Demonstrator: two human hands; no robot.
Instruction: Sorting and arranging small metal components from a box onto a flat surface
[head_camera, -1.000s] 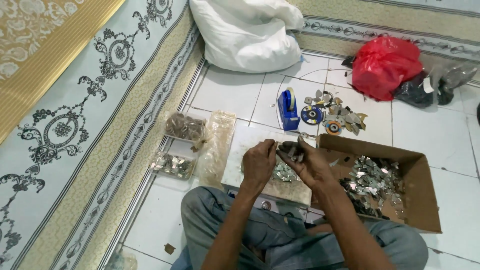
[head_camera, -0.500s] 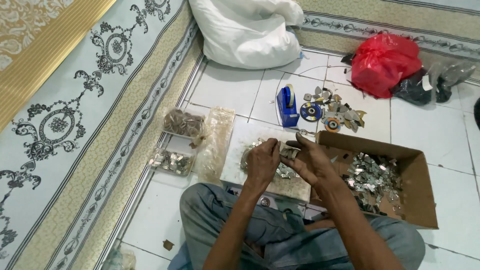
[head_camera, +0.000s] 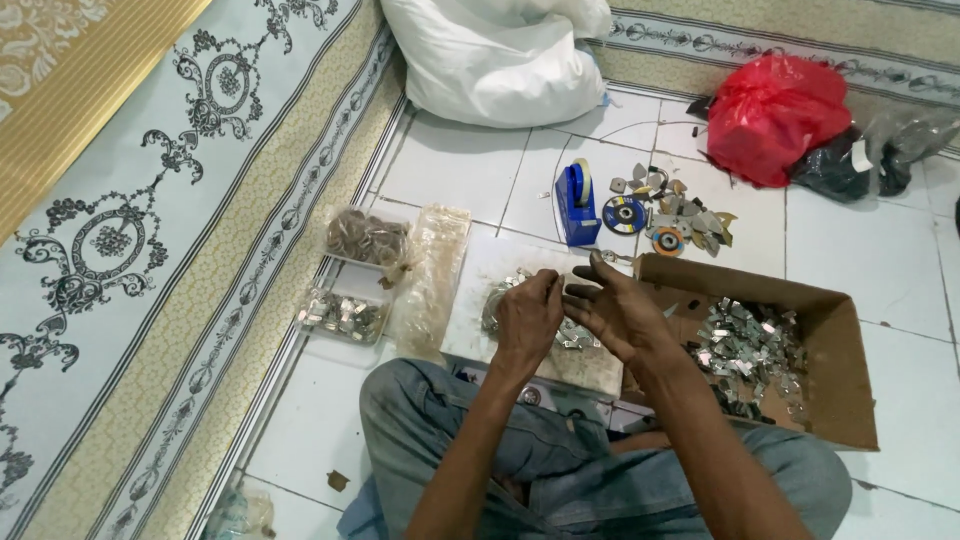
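My left hand (head_camera: 525, 315) hovers over a white board (head_camera: 475, 305) on the floor tiles, its fingertips pinched on what looks like a small metal piece. My right hand (head_camera: 612, 308) is just to its right, fingers spread and dirty, holding nothing. Under and between both hands a small heap of shiny metal pieces (head_camera: 572, 338) lies on the board. To the right, an open cardboard box (head_camera: 845, 385) holds many more metal pieces (head_camera: 748, 350). My knees in blue jeans (head_camera: 450, 440) are at the bottom.
Two clear trays of small parts (head_camera: 365, 238) (head_camera: 340, 315) and a stack of clear plastic bags (head_camera: 435, 270) lie left of the board. Behind it are a blue tape dispenser (head_camera: 577, 205), grinding discs (head_camera: 625, 215), a red bag (head_camera: 780, 115) and a white sack (head_camera: 500, 60). A patterned carpet (head_camera: 130, 220) covers the left.
My hands were together around a small dark item. Since then the right hand has spread its fingers and come away, and both hands have sunk slightly toward the board.
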